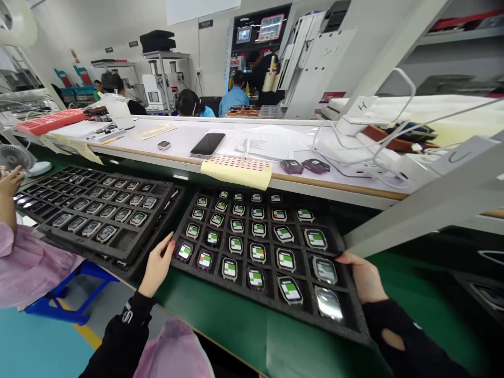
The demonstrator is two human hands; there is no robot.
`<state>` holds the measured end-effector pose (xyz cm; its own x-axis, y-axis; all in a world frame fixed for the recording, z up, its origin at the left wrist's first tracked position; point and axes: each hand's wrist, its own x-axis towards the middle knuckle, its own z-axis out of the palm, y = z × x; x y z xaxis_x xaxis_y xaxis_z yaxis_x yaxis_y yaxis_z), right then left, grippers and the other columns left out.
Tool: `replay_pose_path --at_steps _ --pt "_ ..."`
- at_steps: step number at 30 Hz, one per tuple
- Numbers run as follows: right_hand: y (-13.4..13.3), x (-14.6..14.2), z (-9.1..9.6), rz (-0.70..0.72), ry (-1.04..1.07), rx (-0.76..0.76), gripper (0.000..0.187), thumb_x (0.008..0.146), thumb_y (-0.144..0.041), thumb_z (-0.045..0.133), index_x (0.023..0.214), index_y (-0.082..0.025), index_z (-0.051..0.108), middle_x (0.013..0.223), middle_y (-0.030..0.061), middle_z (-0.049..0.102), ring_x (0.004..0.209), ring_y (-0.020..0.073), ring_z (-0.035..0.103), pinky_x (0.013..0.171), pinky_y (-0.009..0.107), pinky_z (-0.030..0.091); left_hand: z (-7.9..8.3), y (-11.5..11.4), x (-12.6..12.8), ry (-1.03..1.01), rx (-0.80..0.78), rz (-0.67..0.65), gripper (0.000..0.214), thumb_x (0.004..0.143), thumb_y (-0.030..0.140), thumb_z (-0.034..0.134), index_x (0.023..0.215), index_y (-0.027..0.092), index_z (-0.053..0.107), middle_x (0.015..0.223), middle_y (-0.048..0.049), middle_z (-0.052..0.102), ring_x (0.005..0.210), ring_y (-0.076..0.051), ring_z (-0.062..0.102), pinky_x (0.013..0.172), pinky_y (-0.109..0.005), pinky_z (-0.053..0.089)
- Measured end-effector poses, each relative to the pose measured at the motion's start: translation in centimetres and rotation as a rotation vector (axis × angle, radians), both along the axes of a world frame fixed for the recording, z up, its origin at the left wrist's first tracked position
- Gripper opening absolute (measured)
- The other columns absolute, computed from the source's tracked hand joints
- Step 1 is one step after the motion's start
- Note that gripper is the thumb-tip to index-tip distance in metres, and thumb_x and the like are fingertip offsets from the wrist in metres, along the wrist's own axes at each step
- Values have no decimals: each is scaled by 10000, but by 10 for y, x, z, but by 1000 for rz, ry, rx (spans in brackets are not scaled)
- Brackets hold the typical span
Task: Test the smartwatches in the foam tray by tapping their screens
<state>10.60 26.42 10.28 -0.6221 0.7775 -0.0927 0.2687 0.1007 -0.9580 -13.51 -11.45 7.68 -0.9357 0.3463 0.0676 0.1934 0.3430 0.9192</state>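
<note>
Fingers of left hand (158,266) and right hand (365,279) grip opposite ends of watch tray (271,301) at counter (220,314). Step judged: tray positioning; next move calls for level, even support.

On the shelf (177,143) I can make out a black phone (208,145), papers (271,139) to its right and a red tray (51,121) at far left; near left, my view catches a blue stool (96,270).
</note>
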Motion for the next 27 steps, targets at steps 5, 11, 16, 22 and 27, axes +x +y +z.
replay_pose_path --at_steps 5,11,16,22,27 --pt "10 0 -9 -40 59 -329 227 631 -299 556 807 -205 662 735 167 715 656 337 705 588 428 543 -14 2 -11 49 -9 56 596 853 612 568 1212 148 674 1251 -143 678 1115 -269 645 993 -400 511" --pt "10 8 -25 -107 227 -356 427 616 -287 700 1034 -203 676 1047 103 745 942 277 719 803 337 581 -20 8 -2 3 -6 109 588 937 572 441 1249 117 647 1329 -150 638 1289 -279 549 1131 -414 407" --pt "1 32 -45 -219 329 -232 478 685 -408 702 1124 -221 679 1250 95 686 1233 253 607 1065 363 485 -28 16 3 -22 -17 241 600 951 544 372 1214 89 661 1281 -166 662 1252 -294 578 1119 -428 422" --pt "8 114 -80 -569 204 -25 370 707 -442 642 999 -215 667 977 122 732 915 300 712 987 553 524 -36 21 -8 67 -87 285 606 888 505 304 1120 89 677 1155 -164 691 1206 -336 582 1118 -511 397" --pt "7 199 -76 -889 -46 255 333 736 -398 547 1012 -236 640 1057 157 694 981 354 679 960 550 516 -47 15 -25 246 -263 300 497 741 443 345 963 186 708 960 -124 696 1139 -422 613 1070 -601 423"
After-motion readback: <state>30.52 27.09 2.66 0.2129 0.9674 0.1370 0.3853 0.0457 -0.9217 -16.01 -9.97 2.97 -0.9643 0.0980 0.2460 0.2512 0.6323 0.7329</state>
